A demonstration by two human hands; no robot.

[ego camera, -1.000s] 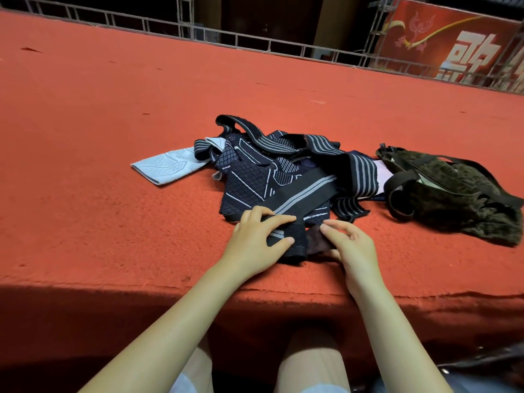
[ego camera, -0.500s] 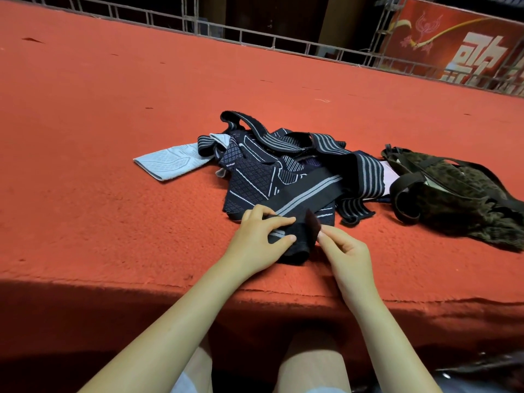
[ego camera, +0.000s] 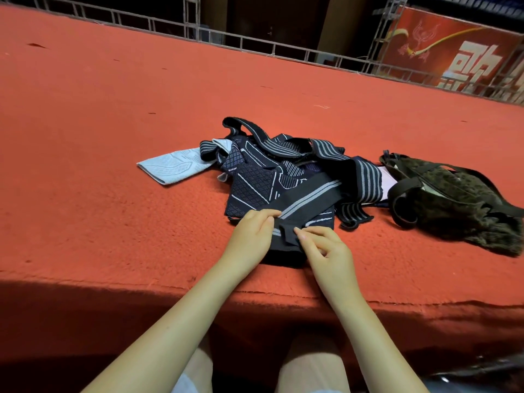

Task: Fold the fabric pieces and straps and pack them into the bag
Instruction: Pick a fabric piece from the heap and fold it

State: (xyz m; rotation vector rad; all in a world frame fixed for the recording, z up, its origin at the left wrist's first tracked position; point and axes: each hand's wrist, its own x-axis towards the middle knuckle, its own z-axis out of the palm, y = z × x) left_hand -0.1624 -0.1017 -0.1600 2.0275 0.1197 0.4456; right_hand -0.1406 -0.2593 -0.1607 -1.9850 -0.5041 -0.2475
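At the near edge of the red worktop (ego camera: pixel 113 194), both hands work one dark strap (ego camera: pixel 306 198): the left hand (ego camera: pixel 249 236) pins its folded end flat, the right hand (ego camera: pixel 326 248) pinches a small tab on the same end, a narrow grip. Beyond the grip lies the unfolded heap of dark patterned fabric pieces (ego camera: pixel 252 182), with a pale piece (ego camera: pixel 173 165) to its left. Right of the grip sits the camouflage bag (ego camera: pixel 453 208), apparently nothing packed yet. Judged early: first fold only.

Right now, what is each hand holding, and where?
Both hold the black grey-striped strap at its folded near end: left hand pins it flat, right hand pinches the end flap.
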